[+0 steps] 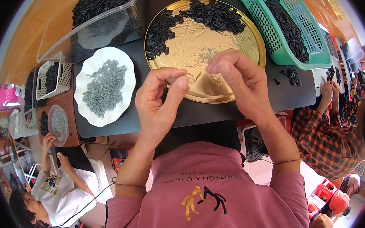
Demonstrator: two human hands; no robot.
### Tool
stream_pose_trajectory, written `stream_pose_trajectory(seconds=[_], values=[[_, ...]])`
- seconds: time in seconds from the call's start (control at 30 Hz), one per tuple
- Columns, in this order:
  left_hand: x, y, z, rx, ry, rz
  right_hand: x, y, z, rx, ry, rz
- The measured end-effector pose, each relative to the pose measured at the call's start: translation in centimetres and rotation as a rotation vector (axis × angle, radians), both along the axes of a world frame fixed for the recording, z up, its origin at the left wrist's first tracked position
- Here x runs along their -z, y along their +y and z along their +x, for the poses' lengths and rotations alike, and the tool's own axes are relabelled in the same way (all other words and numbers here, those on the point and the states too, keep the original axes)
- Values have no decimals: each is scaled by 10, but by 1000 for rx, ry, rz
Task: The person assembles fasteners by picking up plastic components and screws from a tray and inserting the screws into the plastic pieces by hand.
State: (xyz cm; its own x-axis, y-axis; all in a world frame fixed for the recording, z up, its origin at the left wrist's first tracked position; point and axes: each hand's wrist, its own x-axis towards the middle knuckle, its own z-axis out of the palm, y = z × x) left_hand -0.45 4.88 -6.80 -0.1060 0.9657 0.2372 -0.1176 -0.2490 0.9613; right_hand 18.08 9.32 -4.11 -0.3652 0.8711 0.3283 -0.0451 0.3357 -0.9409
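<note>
Over the near part of a round gold tray [175,65], both my hands are raised close together. My left hand [160,100] is closed, thumb and index finger in a pinch; anything between the tips is too small to make out. To its right, my right hand [247,84] also pinches with thumb and forefinger, and what it may hold is hidden. Small black oval plastic pieces [215,18] lie heaped along the tray's far and left sides. Several small silvery screws [208,53] are on the tray just beyond my right fingertips.
Left of the tray, a white scalloped dish [128,83] holds many grey screws [104,88]. A clear bin [132,10] and a green basket [262,35] hold black pieces. Co-workers sit left [67,190] and right [331,144]. Loose black pieces [294,77] lie below the basket.
</note>
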Motion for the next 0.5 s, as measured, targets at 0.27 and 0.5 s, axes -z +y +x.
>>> stream_pose_trajectory(seconds=[0.27,0.5], values=[[8,-8,-11,-35,68,-99,-12,31,-10,147,-255,-19],[16,-3,-10,-4,132,-110,14,65,-40,34,-652,418]])
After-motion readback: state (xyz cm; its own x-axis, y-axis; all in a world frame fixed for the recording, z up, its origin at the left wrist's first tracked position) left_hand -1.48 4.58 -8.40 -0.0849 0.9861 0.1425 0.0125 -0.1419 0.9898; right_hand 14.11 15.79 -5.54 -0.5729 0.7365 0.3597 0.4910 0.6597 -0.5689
